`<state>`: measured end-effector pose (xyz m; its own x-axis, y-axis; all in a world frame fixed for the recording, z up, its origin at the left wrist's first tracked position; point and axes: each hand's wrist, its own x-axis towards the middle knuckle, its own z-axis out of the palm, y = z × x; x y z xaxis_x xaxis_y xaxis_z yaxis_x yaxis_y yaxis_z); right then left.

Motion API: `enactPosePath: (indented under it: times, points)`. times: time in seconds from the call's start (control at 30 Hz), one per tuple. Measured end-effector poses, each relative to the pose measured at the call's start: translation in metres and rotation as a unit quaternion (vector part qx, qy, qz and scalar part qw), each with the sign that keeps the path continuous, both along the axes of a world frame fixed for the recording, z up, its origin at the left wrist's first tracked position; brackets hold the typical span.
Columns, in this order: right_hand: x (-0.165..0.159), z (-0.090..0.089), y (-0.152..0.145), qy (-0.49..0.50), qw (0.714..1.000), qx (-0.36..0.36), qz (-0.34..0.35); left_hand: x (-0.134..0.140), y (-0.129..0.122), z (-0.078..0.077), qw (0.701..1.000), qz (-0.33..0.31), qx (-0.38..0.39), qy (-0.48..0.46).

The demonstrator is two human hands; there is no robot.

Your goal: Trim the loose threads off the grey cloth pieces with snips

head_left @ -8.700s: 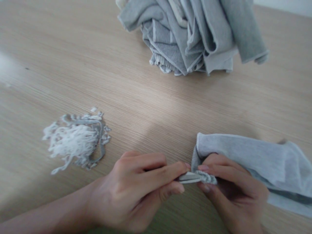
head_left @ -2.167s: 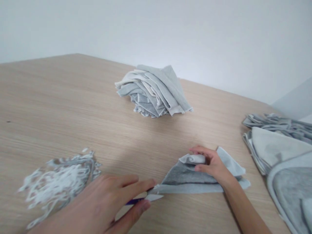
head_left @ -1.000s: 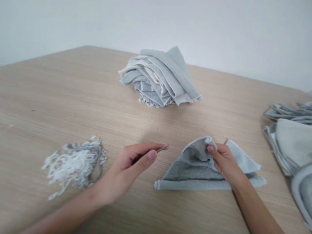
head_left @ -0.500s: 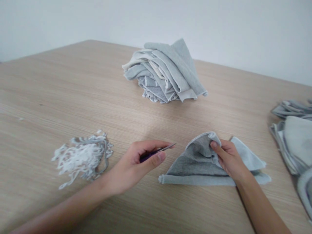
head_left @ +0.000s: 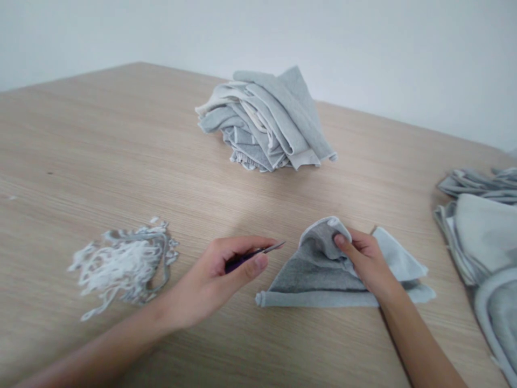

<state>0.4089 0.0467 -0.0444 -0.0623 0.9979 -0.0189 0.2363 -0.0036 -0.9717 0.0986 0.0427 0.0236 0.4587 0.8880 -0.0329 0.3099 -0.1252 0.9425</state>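
My left hand (head_left: 226,275) is closed around small thread snips (head_left: 244,260) with a dark purple handle. Their thin metal tip points right and stays a short way from the cloth. Between the thumb and fingers of my right hand (head_left: 361,258) is the upper edge of a grey fabric piece (head_left: 315,269), lifted into a fold so that its darker grey side shows. A paler rolled hem runs along its lower edge on the table, and a light corner sticks out to the right behind my right hand. My palm hides part of the cloth.
A heap of grey fabric pieces (head_left: 266,118) lies towards the back of the wooden table (head_left: 121,134). White and grey thread scraps (head_left: 121,264) are at the left. More stacked grey cloth (head_left: 484,231) sits along the right side. A dark seam line runs beneath my right forearm.
The whole view has shifted slightly, so most things appear further left. Both hands keep their grips on the snips and the fabric piece.
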Motion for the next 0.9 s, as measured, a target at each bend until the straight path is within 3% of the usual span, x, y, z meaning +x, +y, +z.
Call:
enactPosePath:
  times: [0.2,0.3,0.4,0.6,0.67,0.8,0.9]
  points:
    - [-0.005,0.008,0.001,-0.038,0.999,0.03,0.005,0.001,0.0,0.001,1.0,-0.009,-0.006,-0.01]
    - [-0.007,0.015,-0.001,-0.128,0.985,0.109,0.037,0.001,0.0,0.002,1.0,-0.016,-0.004,-0.017]
    - [-0.014,0.028,-0.006,-0.257,0.933,0.24,0.078,0.0,0.001,0.006,1.0,-0.018,0.015,-0.017]
    - [-0.047,0.059,-0.032,-0.423,0.802,0.422,-0.015,-0.015,-0.003,0.016,0.998,0.01,0.066,0.017]
    - [-0.066,0.06,-0.047,-0.426,0.781,0.456,0.007,-0.024,-0.006,0.017,0.997,0.009,0.076,0.031]
    - [-0.101,0.042,-0.075,-0.375,0.811,0.435,0.111,-0.039,-0.011,0.012,0.995,0.002,0.093,0.032]
    - [-0.113,0.028,-0.083,-0.368,0.842,0.371,0.133,-0.044,-0.014,0.007,0.994,-0.009,0.104,0.035]
